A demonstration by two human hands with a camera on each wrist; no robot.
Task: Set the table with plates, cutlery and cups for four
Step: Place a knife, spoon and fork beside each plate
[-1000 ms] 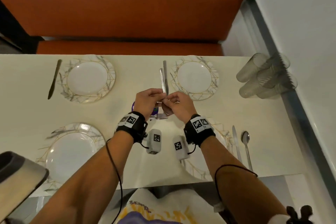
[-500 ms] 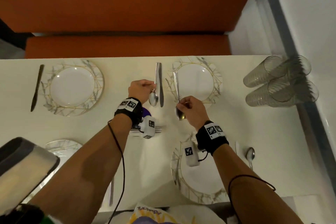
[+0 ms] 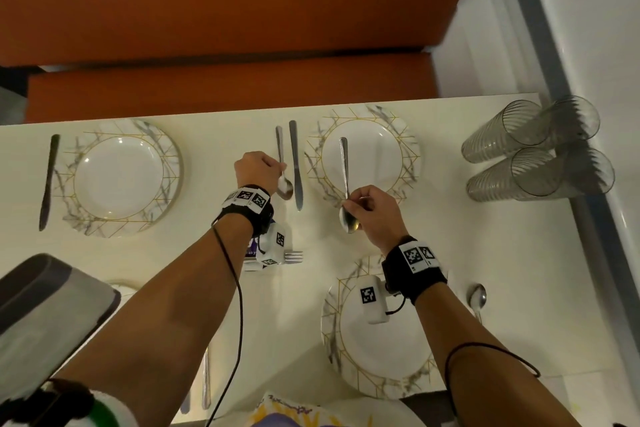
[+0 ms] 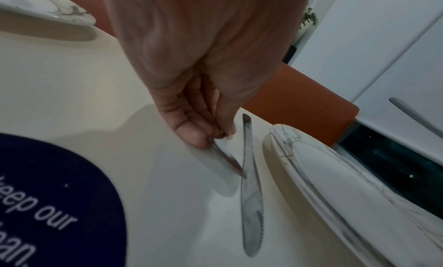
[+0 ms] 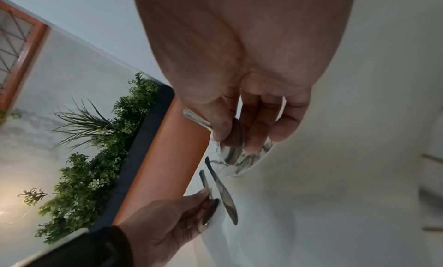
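My left hand point(image 3: 276, 173) pinches a spoon point(image 3: 284, 184) by the neck, low over the white table point(image 3: 207, 253), just left of a knife point(image 3: 295, 163). The left wrist view shows the left hand point(image 4: 215, 136) with the spoon's bowl point(image 4: 225, 155) close beside that knife point(image 4: 250, 195). My right hand point(image 3: 350, 202) holds a second spoon point(image 3: 345, 170) near its bowl, its handle reaching over the far right plate point(image 3: 408, 149). In the right wrist view my right hand point(image 5: 230, 138) holds this spoon point(image 5: 231, 151) in its fingertips.
A far left plate point(image 3: 86, 218) has a knife point(image 3: 48, 180) on its left. A near right plate point(image 3: 332, 350) has a spoon point(image 3: 477, 298) on its right. Several clear cups point(image 3: 533, 149) lie stacked at the right edge. Forks point(image 3: 292, 256) lie mid-table. An orange bench point(image 3: 225, 87) stands beyond.
My hands have come apart, each with one spoon. The left one went forward to the knife by the far right plate; the right one now holds its spoon over that plate's edge.
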